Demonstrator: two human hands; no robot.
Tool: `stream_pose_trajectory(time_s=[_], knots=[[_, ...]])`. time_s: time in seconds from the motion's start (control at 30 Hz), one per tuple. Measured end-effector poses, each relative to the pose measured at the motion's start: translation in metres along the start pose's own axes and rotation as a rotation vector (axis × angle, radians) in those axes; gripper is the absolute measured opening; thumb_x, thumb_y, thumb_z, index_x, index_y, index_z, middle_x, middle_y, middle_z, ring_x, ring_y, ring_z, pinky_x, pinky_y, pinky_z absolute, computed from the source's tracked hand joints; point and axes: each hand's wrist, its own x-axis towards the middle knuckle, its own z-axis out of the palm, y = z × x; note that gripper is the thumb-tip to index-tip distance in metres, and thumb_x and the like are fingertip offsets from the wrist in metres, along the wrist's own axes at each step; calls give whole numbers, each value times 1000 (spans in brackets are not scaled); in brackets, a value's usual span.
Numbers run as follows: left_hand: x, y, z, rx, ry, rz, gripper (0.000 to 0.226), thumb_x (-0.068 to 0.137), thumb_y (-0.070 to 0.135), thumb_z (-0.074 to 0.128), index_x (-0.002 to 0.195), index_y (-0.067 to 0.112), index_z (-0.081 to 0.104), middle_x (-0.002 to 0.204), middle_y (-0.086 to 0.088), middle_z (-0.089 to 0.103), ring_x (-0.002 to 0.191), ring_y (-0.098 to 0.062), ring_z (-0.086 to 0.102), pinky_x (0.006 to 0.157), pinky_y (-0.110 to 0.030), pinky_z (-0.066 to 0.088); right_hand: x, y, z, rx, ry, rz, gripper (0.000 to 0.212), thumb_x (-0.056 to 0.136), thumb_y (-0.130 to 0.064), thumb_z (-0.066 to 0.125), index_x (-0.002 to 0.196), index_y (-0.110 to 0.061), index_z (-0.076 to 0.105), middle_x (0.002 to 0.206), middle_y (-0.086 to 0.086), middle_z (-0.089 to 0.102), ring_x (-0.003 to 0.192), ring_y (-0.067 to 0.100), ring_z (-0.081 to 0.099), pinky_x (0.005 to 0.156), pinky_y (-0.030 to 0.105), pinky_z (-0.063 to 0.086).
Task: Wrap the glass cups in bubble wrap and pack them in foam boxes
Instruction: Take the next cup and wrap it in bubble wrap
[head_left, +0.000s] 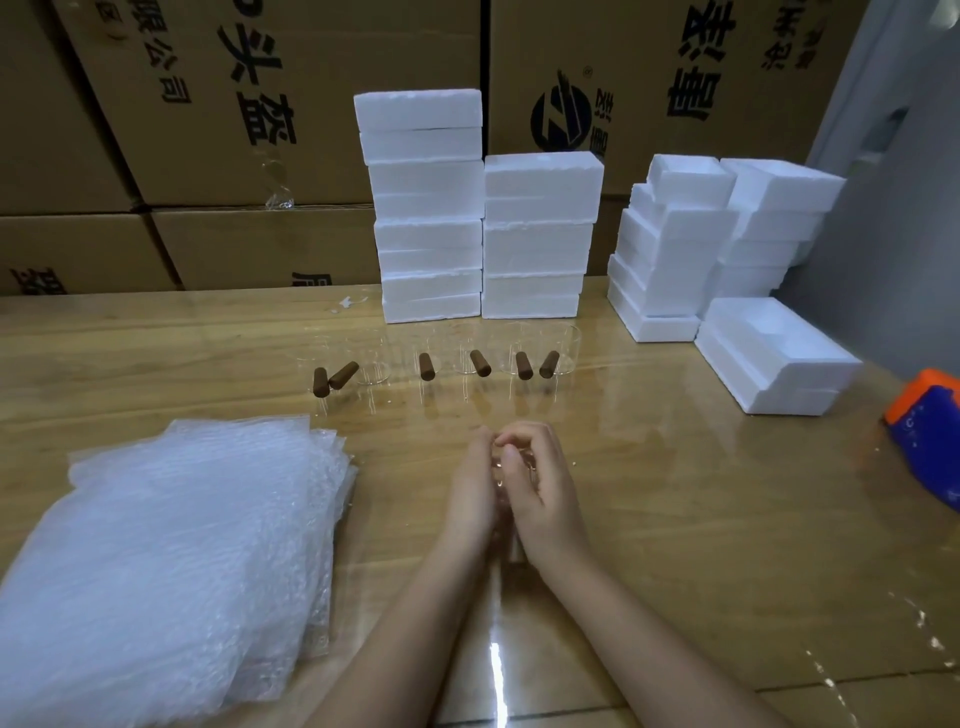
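Held cup (511, 548): clear glass, mostly hidden between the palms; its long axis seems to run away from the person.
Left hand (470, 488): near-straight fingers press its left side.
Right hand (545, 493): fingers curl over its top.
Bubble wrap (171, 561): stacked to the left, nearer the left hand.
Foam box (769, 358): open, far right.

A warehouse packing station: tall brown printed cardboard cartons (260, 130) wall the back, stacked white foam boxes (428, 208) and a clear bubble-wrap pile (171, 545) sit on the glossy wooden surface (701, 519).
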Motion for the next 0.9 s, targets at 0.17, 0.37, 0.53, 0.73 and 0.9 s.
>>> stream_pose_trajectory(time_s=[0.17, 0.37, 0.53, 0.73, 0.9], knots=[[-4, -4, -1, 330, 16, 186, 59, 86, 66, 24, 102, 24, 61, 91, 5, 69, 89, -17, 66, 83, -40, 51, -7, -2, -4, 206, 63, 257, 27, 87, -47, 43, 102, -28, 55, 96, -4, 69, 80, 11, 67, 60, 13, 47], [-12, 19, -42, 1239, 57, 317, 78, 78, 80, 5, 114, 29, 52, 85, 3, 66, 89, -21, 63, 59, -31, 37, 2, 14, -18, 104, -22, 395, 21, 89, -48, 37, 89, -44, 58, 77, -9, 66, 60, 7, 58, 61, 26, 49], [-13, 48, -124, 1518, 457, 142, 47, 89, 56, 44, 119, 20, 52, 116, -5, 57, 106, -26, 56, 68, -31, 37, 23, 24, -49, 257, 73, 657, 27, 98, -35, 40, 98, -22, 64, 75, 7, 62, 43, 7, 53, 42, 19, 42], [-29, 49, -161, 1651, 315, -73, 37, 92, 44, 52, 120, 20, 50, 114, -1, 49, 103, -20, 55, 68, -26, 38, 34, 29, -71, 528, 178, 789, 40, 97, -46, 36, 94, -22, 68, 68, 2, 65, 40, 12, 46, 38, 20, 30], [-48, 68, -158, 1607, 506, 136, 36, 90, 7, 42, 110, 29, 62, 96, 5, 61, 77, -16, 51, 56, -23, 33, 35, 29, -73, 600, 225, 793, 37, 95, -45, 38, 90, -21, 66, 70, 3, 67, 39, 13, 47, 39, 20, 30]])
